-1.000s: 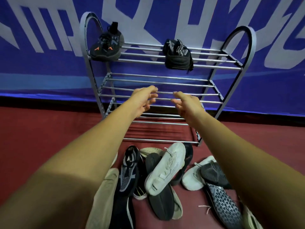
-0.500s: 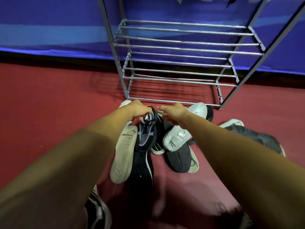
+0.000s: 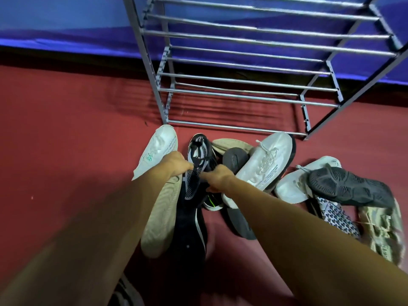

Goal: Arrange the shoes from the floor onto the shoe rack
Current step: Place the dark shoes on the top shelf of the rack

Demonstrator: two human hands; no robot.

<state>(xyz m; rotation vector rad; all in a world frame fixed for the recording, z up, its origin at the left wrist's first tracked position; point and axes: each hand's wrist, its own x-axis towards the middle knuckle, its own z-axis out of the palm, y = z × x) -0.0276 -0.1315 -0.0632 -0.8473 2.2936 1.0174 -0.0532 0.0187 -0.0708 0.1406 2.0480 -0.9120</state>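
A black and grey mesh sneaker (image 3: pixel 197 155) lies in a pile of shoes on the red floor in front of the grey metal shoe rack (image 3: pixel 242 93). My left hand (image 3: pixel 176 163) pinches its left edge by the laces. My right hand (image 3: pixel 217 176) grips its right edge. A white sneaker with green marks (image 3: pixel 157 151) lies left of it. A white laced sneaker (image 3: pixel 268 160) lies to the right over a dark sole (image 3: pixel 235 156). Only the rack's lower shelves show, and they hold nothing.
Further right lie another white shoe (image 3: pixel 291 186), a dark grey knit shoe (image 3: pixel 348 186), a patterned shoe (image 3: pixel 337 217) and a camouflage shoe (image 3: pixel 379 230). A beige sole (image 3: pixel 161 217) and a black shoe (image 3: pixel 192 228) lie under my arms. A blue banner (image 3: pixel 66 23) backs the rack.
My hands dropped from the rack's middle shelf down to the pile and closed on the black and grey sneaker. The view tilted down, so the top shelf left the frame.
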